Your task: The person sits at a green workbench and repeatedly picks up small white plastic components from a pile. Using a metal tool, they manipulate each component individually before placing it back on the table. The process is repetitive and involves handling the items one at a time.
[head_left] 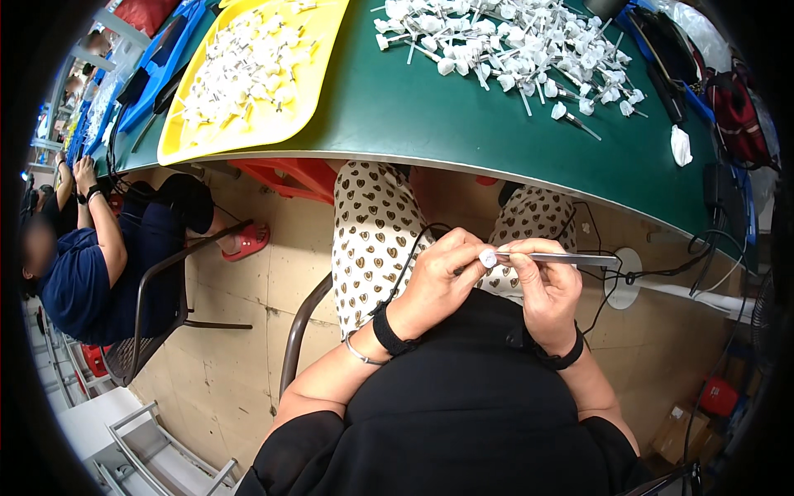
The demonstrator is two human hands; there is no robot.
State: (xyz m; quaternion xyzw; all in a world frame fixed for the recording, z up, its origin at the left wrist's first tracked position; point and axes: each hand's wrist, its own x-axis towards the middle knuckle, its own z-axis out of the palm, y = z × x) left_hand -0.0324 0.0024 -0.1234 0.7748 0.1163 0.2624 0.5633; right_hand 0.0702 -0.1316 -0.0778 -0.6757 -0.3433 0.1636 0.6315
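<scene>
Black apron in the lap, and just above it the left hand (438, 277) pinches a small white cap (488, 259) while the right hand (546, 285) clamps a thin metal rod (562, 259), tip meeting the cap, held close for control. Beyond the grip, the green table (430, 116) carries a pile of white-capped pins (513, 41).

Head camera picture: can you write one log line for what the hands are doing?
left hand: pinches small white cap | right hand: holds metal rod in cap | place: over lap, below green table
</scene>
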